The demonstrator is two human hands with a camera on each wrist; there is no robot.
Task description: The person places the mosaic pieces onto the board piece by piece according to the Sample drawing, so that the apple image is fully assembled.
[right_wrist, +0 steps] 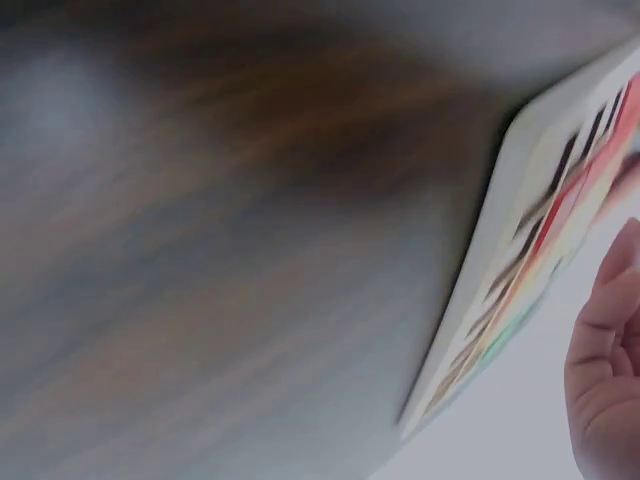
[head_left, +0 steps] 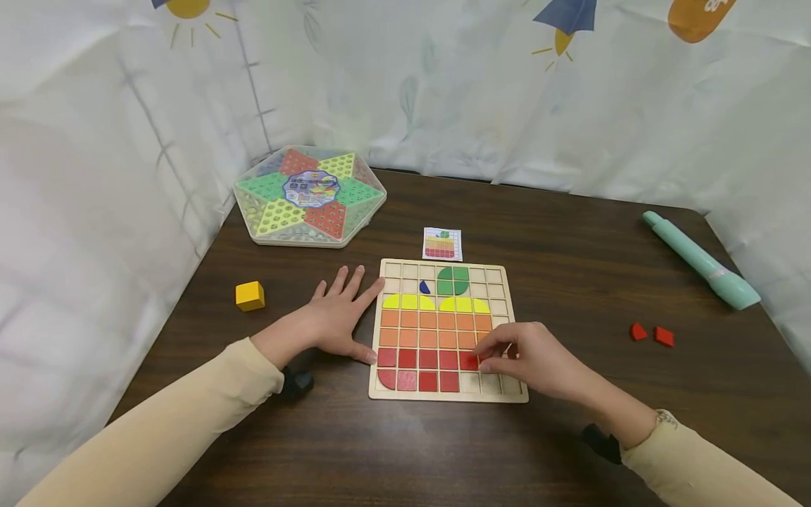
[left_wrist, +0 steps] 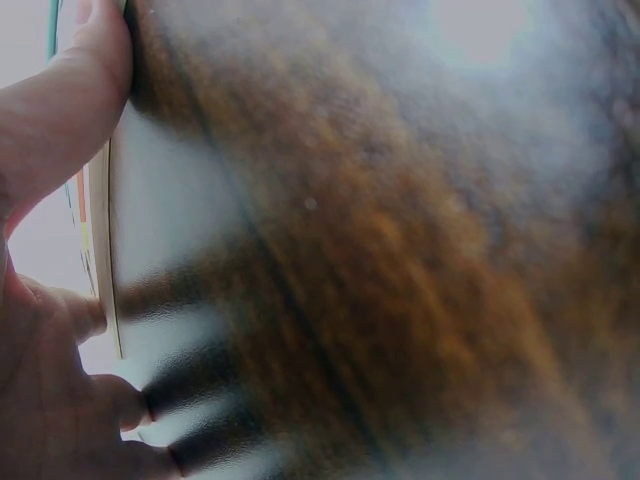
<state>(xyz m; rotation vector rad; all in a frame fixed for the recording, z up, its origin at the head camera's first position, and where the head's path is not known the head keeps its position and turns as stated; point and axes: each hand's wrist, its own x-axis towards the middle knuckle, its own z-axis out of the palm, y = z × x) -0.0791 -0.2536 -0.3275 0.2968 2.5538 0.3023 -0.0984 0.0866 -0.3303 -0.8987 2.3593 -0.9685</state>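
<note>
A wooden grid board [head_left: 507,282] lies on the dark table and holds an apple picture made of red, orange, yellow and green tiles. My left hand [head_left: 342,310] rests flat on the table beside the board's left edge, fingers straight, thumb against the frame. In the left wrist view the thumb [left_wrist: 90,60] presses on the board's edge [left_wrist: 112,250]. My right hand [head_left: 507,355] hovers over the lower right of the board, fingertips curled and pinching a red tile [head_left: 469,361] in the upper red row. The right wrist view is blurred and shows the board [right_wrist: 520,230] and part of my right hand [right_wrist: 610,380].
A hexagonal game box [head_left: 309,196] sits at the back left, with a yellow cube [head_left: 250,296] in front of it. A small pattern card [head_left: 442,243] lies behind the board. Two loose red pieces [head_left: 652,334] and a teal pen-shaped device [head_left: 700,259] lie to the right. White cloth walls surround the table.
</note>
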